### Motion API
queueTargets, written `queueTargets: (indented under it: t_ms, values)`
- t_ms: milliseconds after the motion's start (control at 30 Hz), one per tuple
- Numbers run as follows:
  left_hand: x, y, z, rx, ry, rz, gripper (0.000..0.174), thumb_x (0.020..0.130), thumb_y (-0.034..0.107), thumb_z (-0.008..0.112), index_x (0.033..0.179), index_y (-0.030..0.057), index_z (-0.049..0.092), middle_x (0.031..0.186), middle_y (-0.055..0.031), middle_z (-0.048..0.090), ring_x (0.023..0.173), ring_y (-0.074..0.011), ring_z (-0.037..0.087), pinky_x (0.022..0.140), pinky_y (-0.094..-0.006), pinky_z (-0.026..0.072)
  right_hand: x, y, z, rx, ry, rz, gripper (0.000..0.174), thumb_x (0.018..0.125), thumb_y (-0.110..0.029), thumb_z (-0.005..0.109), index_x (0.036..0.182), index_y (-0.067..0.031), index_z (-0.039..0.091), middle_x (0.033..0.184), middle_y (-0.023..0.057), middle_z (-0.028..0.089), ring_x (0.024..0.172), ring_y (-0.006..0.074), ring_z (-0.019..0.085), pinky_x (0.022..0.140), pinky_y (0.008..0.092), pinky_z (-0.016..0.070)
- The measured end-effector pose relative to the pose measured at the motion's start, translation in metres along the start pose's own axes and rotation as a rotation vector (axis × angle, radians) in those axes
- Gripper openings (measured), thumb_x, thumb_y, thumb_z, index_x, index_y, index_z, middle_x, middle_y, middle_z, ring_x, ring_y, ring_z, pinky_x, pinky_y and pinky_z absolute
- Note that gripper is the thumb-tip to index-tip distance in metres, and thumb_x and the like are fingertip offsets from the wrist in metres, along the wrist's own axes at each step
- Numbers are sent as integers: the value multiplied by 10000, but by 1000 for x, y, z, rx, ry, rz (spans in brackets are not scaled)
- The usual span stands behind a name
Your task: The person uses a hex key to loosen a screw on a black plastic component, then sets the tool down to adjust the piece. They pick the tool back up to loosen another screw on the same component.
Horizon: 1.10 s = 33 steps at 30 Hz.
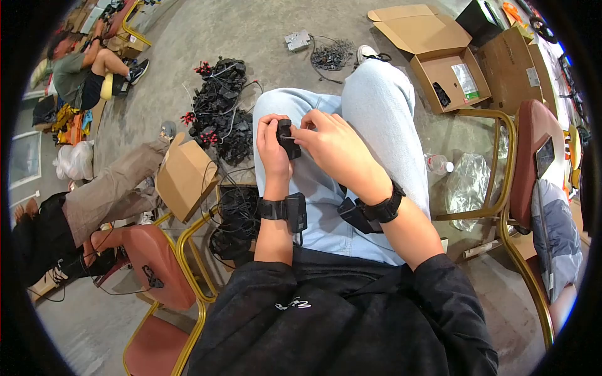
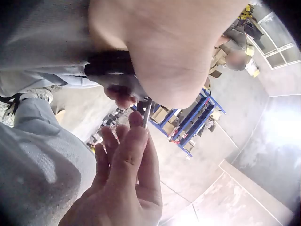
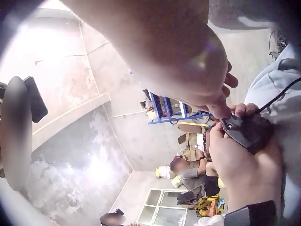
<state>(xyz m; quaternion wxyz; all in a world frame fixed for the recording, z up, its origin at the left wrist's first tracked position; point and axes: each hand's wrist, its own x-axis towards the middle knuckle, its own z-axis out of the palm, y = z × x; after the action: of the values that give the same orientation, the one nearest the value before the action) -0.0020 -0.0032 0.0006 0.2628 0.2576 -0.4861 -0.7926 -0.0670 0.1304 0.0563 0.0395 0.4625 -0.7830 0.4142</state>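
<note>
Two bare hands are positioned over light-blue jeans (image 1: 380, 100). The left hand (image 1: 273, 147) holds a small black plastic device (image 1: 288, 141), its fingers curled around the body. The right hand (image 1: 335, 141) pinches a thin silver metal rod (image 2: 147, 115) between thumb and index finger; its remaining fingers are bent and slightly apart. The rod is directed at the device, its far end at the device's edge; whether it is inserted cannot be determined. The right wrist view shows a small round feature (image 3: 229, 126) on the device's end face and a slim black cable (image 3: 282, 94) beside the left fingers. Each wrist carries a black strap-mounted unit.

Surrounding items: a tangled heap of black cabled parts with red tips (image 1: 219, 113) lies on the grey concrete floor (image 1: 269, 37), forward of the left knee. A silver metal box (image 1: 298, 41) lies farther forward, beside a smaller dark pile (image 1: 332, 55). To the right are an open brown cardboard box (image 1: 429, 69) and a red-brown padded chair with a gold frame (image 1: 528, 125), bearing a black phone (image 1: 544, 156).
</note>
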Motion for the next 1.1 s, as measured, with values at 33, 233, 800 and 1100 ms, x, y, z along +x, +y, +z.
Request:
queueTargets:
  t_ms: [33,233,800,1100]
  values:
    - [-1,1,-1,-17,-19,-23,129,981,141,439,982,39,519,930,-88,596,802,-148,574,746,-280,487,0,0,1,-1,0,0,98,885,-107,597,917,-66,681,808,98,596,768,287,628,730,396,510]
    - [-1,0,1,13,-44,13,135,981,144,443,973,37,525,930,-84,596,799,-146,576,751,-275,482,-4,-5,-1,24,-135,187,134,901,-148,588,954,-64,678,761,122,629,711,329,655,661,421,526]
    - [1,0,0,22,-12,7,139,972,142,441,968,32,526,923,-83,592,798,-148,567,750,-276,475,-2,-1,0,52,-53,86,96,869,-96,606,898,-85,697,850,85,594,827,266,608,789,368,480]
    - [-3,6,5,10,-42,6,138,975,141,445,968,34,531,922,-86,595,780,-147,572,754,-284,481,-4,-2,3,196,-126,298,173,912,-242,609,926,-93,696,784,114,643,686,336,654,621,426,531]
